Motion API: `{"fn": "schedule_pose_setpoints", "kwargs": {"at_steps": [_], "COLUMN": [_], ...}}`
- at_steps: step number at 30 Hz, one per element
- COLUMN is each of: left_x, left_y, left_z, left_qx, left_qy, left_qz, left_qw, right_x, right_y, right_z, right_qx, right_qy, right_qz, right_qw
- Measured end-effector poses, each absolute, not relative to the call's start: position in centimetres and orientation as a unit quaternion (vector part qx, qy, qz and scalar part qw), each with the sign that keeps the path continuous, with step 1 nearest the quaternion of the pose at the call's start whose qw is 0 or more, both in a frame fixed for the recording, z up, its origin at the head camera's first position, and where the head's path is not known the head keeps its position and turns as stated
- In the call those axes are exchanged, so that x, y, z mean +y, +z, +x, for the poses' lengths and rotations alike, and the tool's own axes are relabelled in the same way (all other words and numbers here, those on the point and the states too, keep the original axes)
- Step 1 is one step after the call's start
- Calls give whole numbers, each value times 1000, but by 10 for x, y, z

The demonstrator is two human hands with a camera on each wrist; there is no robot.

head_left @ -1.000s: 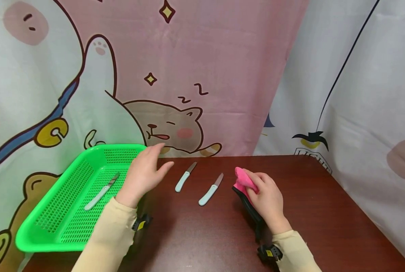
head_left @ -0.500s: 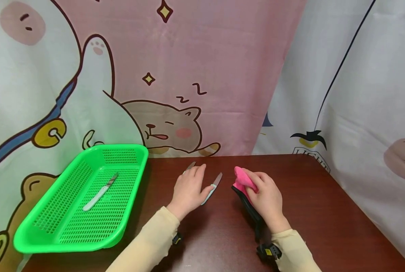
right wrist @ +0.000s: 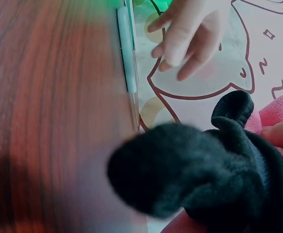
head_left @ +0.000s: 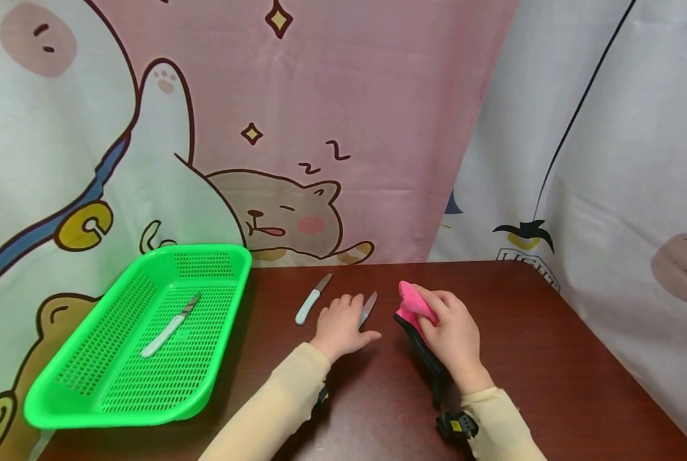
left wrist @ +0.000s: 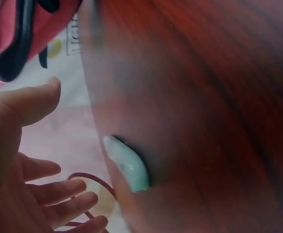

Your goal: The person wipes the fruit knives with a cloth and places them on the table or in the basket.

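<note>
My left hand (head_left: 342, 328) hovers just above a small knife, fingers spread and apart from it. In the head view the blade (head_left: 369, 307) of this knife shows beyond my fingers while my hand covers its handle. The left wrist view shows a pale mint knife handle (left wrist: 131, 165) on the table, beside the open fingers. A second knife (head_left: 312, 299) with a pale handle lies just left of that hand. My right hand (head_left: 454, 333) grips a bunched pink cloth (head_left: 410, 302) with black fabric (right wrist: 180, 170) hanging from it.
A green perforated plastic basket (head_left: 236, 333) stands on the left of the dark brown table (head_left: 550, 384), with one pale-handled knife (head_left: 170, 326) in it. A cartoon-printed curtain (head_left: 378, 128) hangs behind the table's back edge.
My left hand has moved from over the basket's right rim rightward across the table, past one knife to above the other. My right hand has stayed in place with the pink cloth.
</note>
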State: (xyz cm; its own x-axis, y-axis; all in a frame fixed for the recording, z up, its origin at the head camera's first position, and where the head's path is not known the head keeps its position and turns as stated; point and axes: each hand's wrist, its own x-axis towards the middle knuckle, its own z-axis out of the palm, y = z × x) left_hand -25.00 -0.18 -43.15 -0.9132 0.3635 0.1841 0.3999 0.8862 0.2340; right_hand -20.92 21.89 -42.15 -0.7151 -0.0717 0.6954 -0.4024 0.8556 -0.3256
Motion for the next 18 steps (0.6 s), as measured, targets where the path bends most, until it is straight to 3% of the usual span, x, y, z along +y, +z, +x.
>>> {"fn": "schedule_pose_setpoints", "kwargs": {"at_steps": [18], "left_x": [2], "left_y": [-442], "left_z": [-271], "left_qx": [-982], "left_qy": [-129], "left_qz": [-135], "left_qw": [-3], "right_x": [220], "right_y": [-421], "right_z": [-209], "right_qx": [-892], "right_qy": [233], "right_qz": [134], "right_qw": [365]}}
